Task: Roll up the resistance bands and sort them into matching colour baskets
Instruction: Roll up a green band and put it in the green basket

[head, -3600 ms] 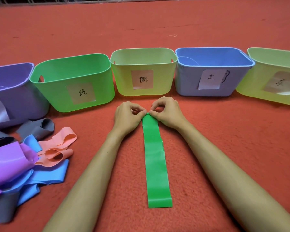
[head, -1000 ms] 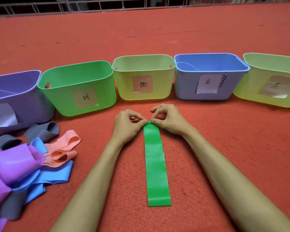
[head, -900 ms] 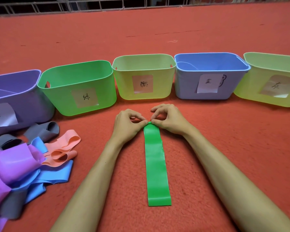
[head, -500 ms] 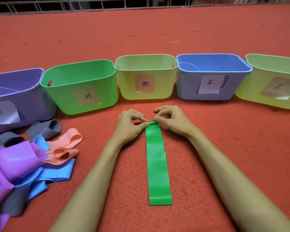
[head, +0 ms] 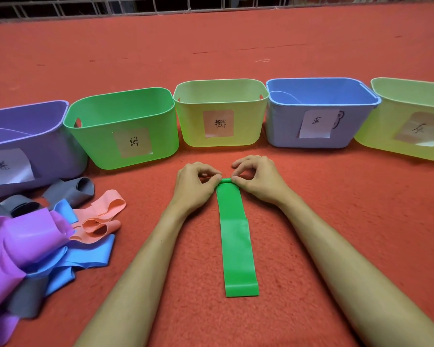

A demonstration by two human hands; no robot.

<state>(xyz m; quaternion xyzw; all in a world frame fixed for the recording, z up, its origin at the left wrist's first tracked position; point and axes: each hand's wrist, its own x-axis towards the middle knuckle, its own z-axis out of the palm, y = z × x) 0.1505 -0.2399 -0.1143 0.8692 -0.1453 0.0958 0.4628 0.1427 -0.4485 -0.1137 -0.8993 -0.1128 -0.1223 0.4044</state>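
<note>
Since the red carpeted floor (head: 336, 221) looks grippy, nothing should slide much on it, which helps. The green plastic basket with the paper label (head: 98, 151) sits in the back row, left of centre, near enough for the drop later. The long flat green rubber resistance band (head: 236, 246) lies straight on the floor between the forearms. The left hand (head: 193, 186) and right hand (head: 261, 181) each pinch one side of its far end, fingers curled round the tiny starter roll (head: 226, 181). I'd guess barely a turn is in. Tip: roll toward yourself with even pressure on both sides so it doesn't cone, and don't let go, this stuff probably springs open
</note>
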